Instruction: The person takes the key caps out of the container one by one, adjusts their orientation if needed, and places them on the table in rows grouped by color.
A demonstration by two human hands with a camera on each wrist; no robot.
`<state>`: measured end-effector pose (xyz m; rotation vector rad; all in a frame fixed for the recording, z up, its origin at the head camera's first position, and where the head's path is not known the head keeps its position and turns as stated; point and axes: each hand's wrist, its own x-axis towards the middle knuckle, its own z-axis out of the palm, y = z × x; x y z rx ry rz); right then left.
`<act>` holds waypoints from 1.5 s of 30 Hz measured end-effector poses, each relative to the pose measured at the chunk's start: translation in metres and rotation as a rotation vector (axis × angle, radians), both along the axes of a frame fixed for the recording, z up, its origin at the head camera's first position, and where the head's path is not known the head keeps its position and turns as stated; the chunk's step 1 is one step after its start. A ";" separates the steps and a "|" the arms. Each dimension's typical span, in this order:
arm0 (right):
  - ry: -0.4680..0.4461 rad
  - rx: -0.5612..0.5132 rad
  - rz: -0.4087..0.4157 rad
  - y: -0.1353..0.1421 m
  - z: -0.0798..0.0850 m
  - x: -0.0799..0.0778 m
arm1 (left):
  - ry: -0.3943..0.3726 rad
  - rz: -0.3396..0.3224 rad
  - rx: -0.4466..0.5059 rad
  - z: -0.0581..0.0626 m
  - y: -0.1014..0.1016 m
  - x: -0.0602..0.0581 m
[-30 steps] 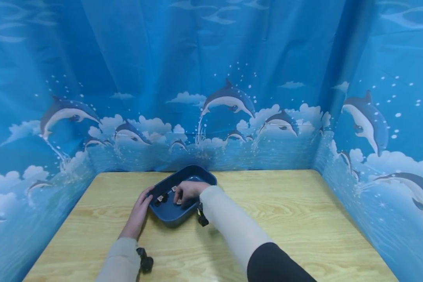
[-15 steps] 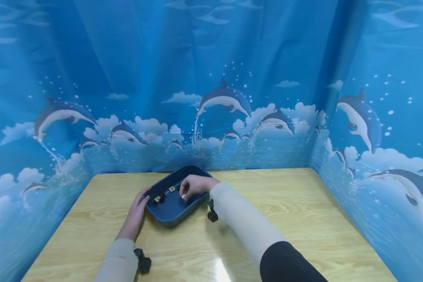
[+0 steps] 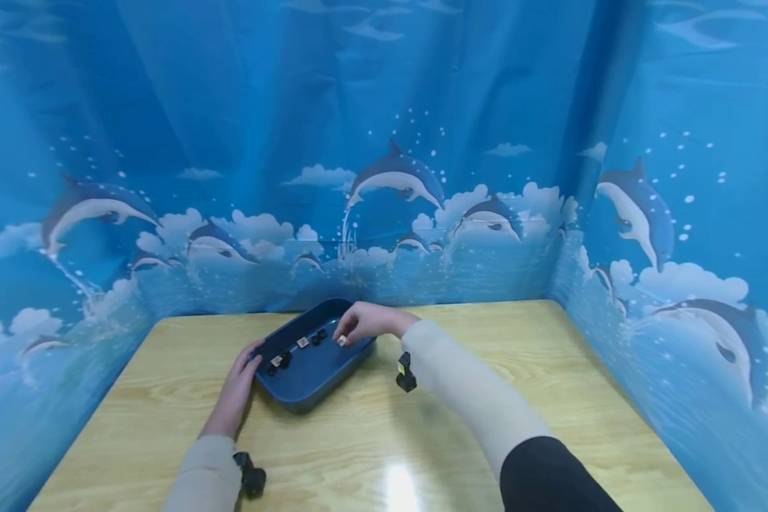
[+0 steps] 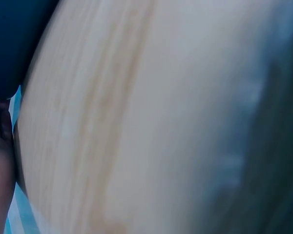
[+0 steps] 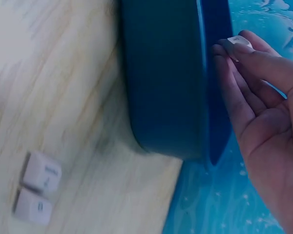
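A dark blue plastic tub (image 3: 301, 387) stands slanted near the table's back edge. My left hand (image 3: 233, 391) holds its left end, the rim passing between thumb and fingers; in the left wrist view only part of that hand (image 4: 1, 161) shows beside the tub wall (image 4: 19, 44). Over the tub's right side, my right hand (image 3: 372, 320) pinches a small white keycap (image 3: 342, 340) between thumb and fingertips; the right wrist view shows a dark mark on this keycap (image 5: 240, 42). Inside lie white square pieces (image 3: 303, 343) and small black pieces (image 3: 320, 336).
Two white keycaps (image 5: 41, 171) with printed marks lie on the wood-grain table (image 3: 473, 341) outside the tub, seen in the right wrist view. A blue dolphin-print curtain (image 3: 269, 142) surrounds the back and sides. Small black cameras (image 3: 406, 373) sit on both wrists.
My right hand has risen from the tub floor and moved right with the white keycap, uncovering black pieces. The left hand keeps its hold; the whole view has shifted slightly.
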<state>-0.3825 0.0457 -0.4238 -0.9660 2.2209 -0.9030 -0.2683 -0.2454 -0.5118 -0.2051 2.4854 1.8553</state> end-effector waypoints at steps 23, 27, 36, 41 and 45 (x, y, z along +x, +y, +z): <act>-0.012 -0.023 -0.033 0.084 0.001 0.029 | -0.001 -0.015 0.001 0.002 -0.002 -0.002; -0.025 -0.044 -0.041 0.099 -0.005 0.036 | -0.019 -0.017 0.002 0.005 0.000 -0.001; -0.037 -0.067 -0.106 0.127 -0.023 0.046 | -0.014 -0.008 0.001 0.003 0.000 0.000; -0.021 -0.074 -0.142 0.137 -0.030 0.052 | -0.019 -0.005 -0.008 0.001 0.000 -0.001; -0.001 -0.096 -0.177 0.143 -0.037 0.057 | -0.017 -0.007 -0.004 0.001 0.000 -0.001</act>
